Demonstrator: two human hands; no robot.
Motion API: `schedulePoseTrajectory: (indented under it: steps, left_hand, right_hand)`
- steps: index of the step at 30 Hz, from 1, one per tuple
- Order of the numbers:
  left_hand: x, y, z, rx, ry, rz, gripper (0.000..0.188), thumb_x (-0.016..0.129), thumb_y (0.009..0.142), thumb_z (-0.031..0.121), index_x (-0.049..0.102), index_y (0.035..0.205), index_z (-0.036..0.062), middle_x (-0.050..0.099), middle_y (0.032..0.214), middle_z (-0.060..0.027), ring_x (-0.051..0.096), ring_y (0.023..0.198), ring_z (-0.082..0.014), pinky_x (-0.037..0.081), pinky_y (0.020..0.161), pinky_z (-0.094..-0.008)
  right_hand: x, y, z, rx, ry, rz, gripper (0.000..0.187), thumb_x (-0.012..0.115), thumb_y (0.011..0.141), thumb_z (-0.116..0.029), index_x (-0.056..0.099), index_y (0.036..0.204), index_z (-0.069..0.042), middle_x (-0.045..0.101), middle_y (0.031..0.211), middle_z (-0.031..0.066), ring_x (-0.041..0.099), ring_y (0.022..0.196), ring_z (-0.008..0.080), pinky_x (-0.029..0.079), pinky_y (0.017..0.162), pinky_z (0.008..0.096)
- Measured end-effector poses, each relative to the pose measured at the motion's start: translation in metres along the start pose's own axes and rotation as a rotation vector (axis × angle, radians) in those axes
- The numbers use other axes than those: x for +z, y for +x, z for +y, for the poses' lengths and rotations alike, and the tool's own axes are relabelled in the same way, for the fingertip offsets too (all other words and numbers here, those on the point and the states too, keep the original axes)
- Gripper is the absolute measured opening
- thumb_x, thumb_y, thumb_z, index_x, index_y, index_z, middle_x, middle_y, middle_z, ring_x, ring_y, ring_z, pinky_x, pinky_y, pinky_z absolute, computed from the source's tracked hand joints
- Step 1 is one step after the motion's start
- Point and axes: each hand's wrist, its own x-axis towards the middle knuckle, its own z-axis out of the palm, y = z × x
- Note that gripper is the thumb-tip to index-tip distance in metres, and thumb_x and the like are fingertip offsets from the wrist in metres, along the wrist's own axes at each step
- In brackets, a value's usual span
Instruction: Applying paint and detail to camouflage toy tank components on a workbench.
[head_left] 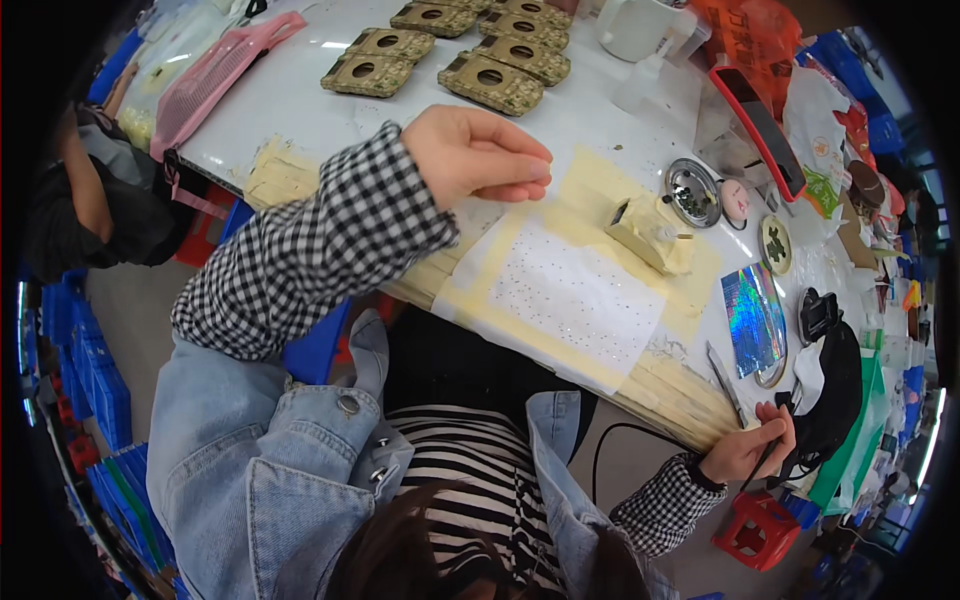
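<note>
My left hand [488, 160] hovers above the far left side of the white sheet [570, 300], its fingertips pressed together. Anything between them is too small to see. Tiny dark specks dot the sheet, and yellow masking tape [590, 185] lies around it. At the table's near right edge, my right hand [748, 450] is closed around a thin black cord [766, 460]. Close to that hand lie a slim pointed metal tool [727, 384] and a shiny holographic sheet [755, 318]. A tape-covered block [652, 234] stands beyond the dotted sheet.
Several camouflage tank hulls [490, 84] sit at the back. To the right are a round metal tin [692, 192] with small dark pieces, a red-edged phone [758, 132] and a black bag [832, 400]. A pink basket [215, 85] and another person's arm [85, 180] are left.
</note>
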Motion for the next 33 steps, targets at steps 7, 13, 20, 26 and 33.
schedulePoseTrajectory:
  steps: [7, 13, 20, 26, 33]
  left_hand:
    - [0.017, 0.092, 0.005, 0.062, 0.39, -0.133, 0.025, 0.066, 0.083, 0.013, 0.063, 0.1, -0.0053, 0.067, 0.087, -0.0117, 0.065, 0.075, -0.0117, 0.055, 0.069, -0.0209]
    - [0.026, 0.107, -0.005, 0.123, 0.392, -0.124, 0.025, 0.063, 0.086, 0.016, 0.064, 0.103, -0.0034, 0.067, 0.084, -0.0102, 0.064, 0.072, -0.011, 0.055, 0.067, -0.0214]
    - [0.018, 0.101, 0.0, 0.257, 0.329, -0.013, 0.021, 0.06, 0.089, 0.021, 0.065, 0.095, 0.002, 0.064, 0.074, -0.0045, 0.059, 0.062, -0.0073, 0.049, 0.054, -0.0203]
    - [-0.001, 0.085, 0.015, 0.472, 0.318, 0.174, 0.019, 0.06, 0.089, 0.023, 0.065, 0.089, 0.0051, 0.059, 0.067, 0.0027, 0.05, 0.055, -0.0024, 0.04, 0.049, -0.0168]
    - [-0.072, 0.068, -0.003, 0.733, 0.912, 0.257, 0.023, 0.072, 0.077, 0.017, 0.065, 0.095, 0.0046, 0.061, 0.095, -0.0057, 0.055, 0.08, -0.011, 0.045, 0.066, -0.0219]
  right_hand:
    - [0.003, 0.001, 0.0, 0.045, -0.002, -0.026, 0.019, 0.042, 0.097, -0.01, 0.054, 0.097, 0.005, 0.058, 0.077, 0.0108, 0.056, 0.067, 0.0167, 0.046, 0.066, 0.0281]
    - [0.002, 0.0, 0.005, 0.02, 0.015, -0.056, 0.018, 0.042, 0.096, -0.009, 0.054, 0.097, 0.004, 0.058, 0.075, 0.01, 0.055, 0.067, 0.016, 0.045, 0.069, 0.0288]
    - [0.003, 0.0, 0.004, 0.045, -0.045, -0.047, 0.019, 0.04, 0.097, -0.011, 0.053, 0.097, 0.004, 0.057, 0.076, 0.0103, 0.055, 0.066, 0.0161, 0.045, 0.065, 0.0279]
    - [0.006, 0.0, 0.003, 0.074, -0.07, 0.006, 0.02, 0.04, 0.097, -0.011, 0.053, 0.095, 0.004, 0.056, 0.075, 0.0098, 0.055, 0.065, 0.0159, 0.045, 0.065, 0.0275]
    - [0.005, 0.002, 0.005, 0.04, -0.099, -0.037, 0.02, 0.041, 0.097, -0.011, 0.054, 0.095, 0.004, 0.055, 0.077, 0.0094, 0.055, 0.065, 0.0154, 0.045, 0.065, 0.0274]
